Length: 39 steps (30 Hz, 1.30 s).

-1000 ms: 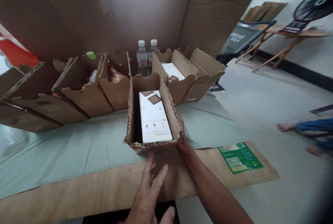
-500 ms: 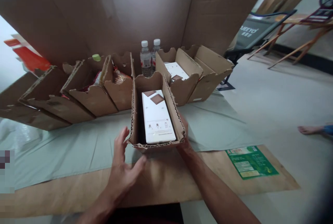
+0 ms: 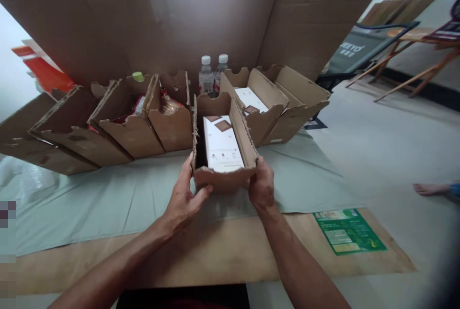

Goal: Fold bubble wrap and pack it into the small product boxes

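Observation:
Between my hands is an open-topped cardboard bin [image 3: 226, 180], pulled forward of the row behind it. Inside it lies a white box [image 3: 223, 146] with brown diamond shapes and small printed drawings. My left hand [image 3: 187, 199] grips the bin's left front corner, thumb across the front wall and fingers along the side. At the right front corner my right hand [image 3: 262, 184] is closed on the bin; some of its fingers are hidden behind the wall.
Several cardboard bins [image 3: 170, 129] line the back, some holding packets. Two water bottles [image 3: 206, 76] stand behind the held bin. A tall cardboard panel [image 3: 215, 17] rises behind. A pale green cloth [image 3: 143, 194] covers the table; a green printed sheet [image 3: 350, 232] lies front right.
My left hand has closed from a spread pose onto the bin's left corner. The bin has shifted away from me and its front has tipped up, showing more of the front wall.

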{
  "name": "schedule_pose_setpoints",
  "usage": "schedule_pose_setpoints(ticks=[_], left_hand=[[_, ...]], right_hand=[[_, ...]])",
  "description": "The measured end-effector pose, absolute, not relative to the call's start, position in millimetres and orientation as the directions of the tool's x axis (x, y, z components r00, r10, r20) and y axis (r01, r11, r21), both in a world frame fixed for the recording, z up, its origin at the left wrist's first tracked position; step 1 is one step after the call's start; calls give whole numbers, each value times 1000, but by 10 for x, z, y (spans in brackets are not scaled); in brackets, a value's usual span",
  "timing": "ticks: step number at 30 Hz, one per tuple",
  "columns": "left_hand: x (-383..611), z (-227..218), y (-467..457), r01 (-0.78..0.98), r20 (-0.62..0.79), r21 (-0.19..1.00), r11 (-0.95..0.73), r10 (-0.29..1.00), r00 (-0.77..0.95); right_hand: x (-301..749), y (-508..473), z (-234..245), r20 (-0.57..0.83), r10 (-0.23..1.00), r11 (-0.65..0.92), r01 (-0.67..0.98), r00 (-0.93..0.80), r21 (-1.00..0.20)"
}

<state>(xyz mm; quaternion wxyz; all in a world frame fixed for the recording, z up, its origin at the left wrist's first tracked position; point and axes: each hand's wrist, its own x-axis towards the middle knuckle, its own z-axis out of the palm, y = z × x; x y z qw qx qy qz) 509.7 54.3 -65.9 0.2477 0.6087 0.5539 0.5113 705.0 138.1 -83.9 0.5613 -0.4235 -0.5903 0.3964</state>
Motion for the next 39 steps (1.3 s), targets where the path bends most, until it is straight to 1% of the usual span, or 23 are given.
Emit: schedule_pose_setpoints(ticks=[3,6,8,11,13,17,20,26,30,32,36,38,39], left_hand=[[5014,-626,934,433,322,877,-208,923,-209],[4926,-615,1270,509,298,850,-134,920,-255],[4890,-635,1350,556,317,824,-114,904,-285],[4888,-691,1273,583,394,801,-134,852,-346],[4915,-714,1203,569,418,806,-162,836,-355],[4978,-675,1282,518,389,839,-170,852,-351],[4992,-626,1455,526,375,839,-138,847,-377],[4983,-644,1642,505,364,855,-115,826,-429],[4997,-653,1608,484,352,866,-126,842,-409],[4954,-642,1481,493,343,860,-134,867,-362],[4633,-699,908,610,296,775,-164,948,-121],[4376,-809,531,657,301,734,-175,950,-83],[4245,-880,349,704,319,685,-187,946,-59]], right_hand=[[7044,1402,-789,297,950,302,-31,98,-953],[7043,1424,-791,293,947,297,-10,134,-955],[7041,1430,-807,283,949,284,9,137,-959],[7034,1422,-816,272,954,270,33,126,-962],[7026,1406,-804,285,953,280,57,107,-958],[6996,1375,-775,337,938,324,141,80,-935],[6974,1367,-781,368,928,353,179,62,-919],[6974,1353,-785,360,933,351,206,6,-913],[6991,1376,-777,341,940,334,214,-7,-918],[6998,1405,-799,315,949,310,196,-4,-930],[6979,1413,-832,265,964,266,173,-28,-948],[6923,1359,-779,268,962,273,181,-53,-945],[6874,1321,-722,276,958,286,187,-77,-940]])
